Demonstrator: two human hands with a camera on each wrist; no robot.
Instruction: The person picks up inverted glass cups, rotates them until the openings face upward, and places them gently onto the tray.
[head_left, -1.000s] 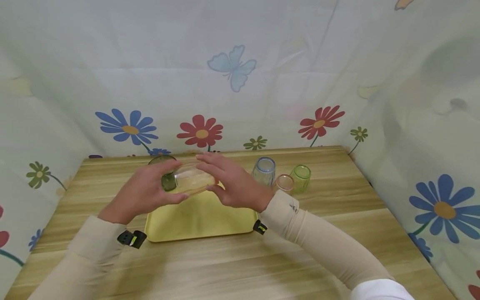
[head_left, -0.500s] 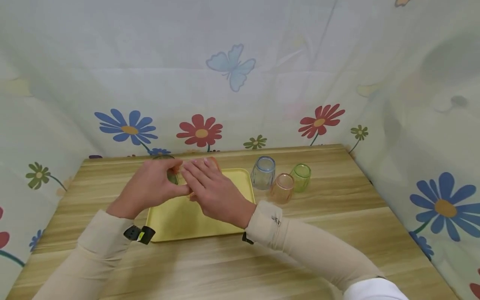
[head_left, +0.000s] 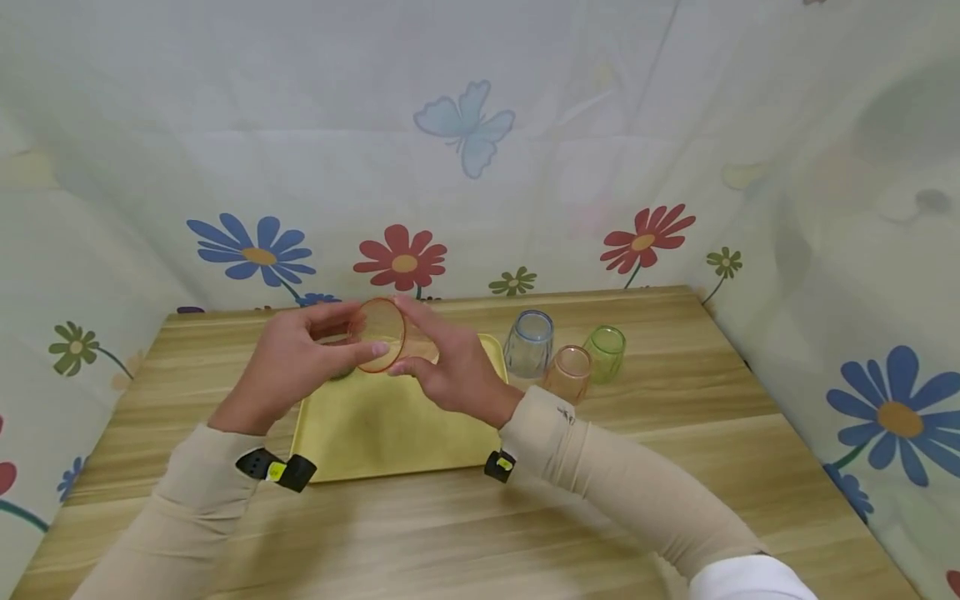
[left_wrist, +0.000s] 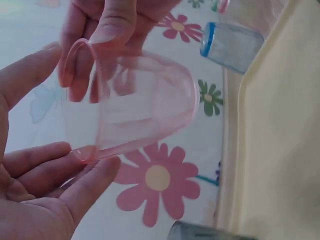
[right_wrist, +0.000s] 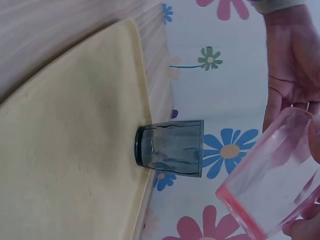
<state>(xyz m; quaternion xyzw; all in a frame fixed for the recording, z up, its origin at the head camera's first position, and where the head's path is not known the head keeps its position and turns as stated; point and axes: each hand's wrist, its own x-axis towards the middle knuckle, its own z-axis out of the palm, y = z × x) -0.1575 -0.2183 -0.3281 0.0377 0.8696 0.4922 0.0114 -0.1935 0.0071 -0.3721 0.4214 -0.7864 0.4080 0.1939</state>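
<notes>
Both hands hold a clear drinking glass with a pinkish-orange tint above the back of a yellow tray. It is tilted, and its round mouth faces the head camera. My left hand grips it at the rim, thumb across the near side. From the other side my right hand has thumb and fingers at the rim too, as the left wrist view shows with the pink glass. A dark grey glass stands upright at the tray's edge, mostly hidden behind my left hand in the head view.
Right of the tray, a blue glass, a pink glass and a green glass stand upside down close together on the wooden table. A flower-printed cloth hangs behind and at both sides.
The glass has turned between the hands from lying sideways to showing its mouth to the head camera. My right hand briefly covered it, then moved back to its right side.
</notes>
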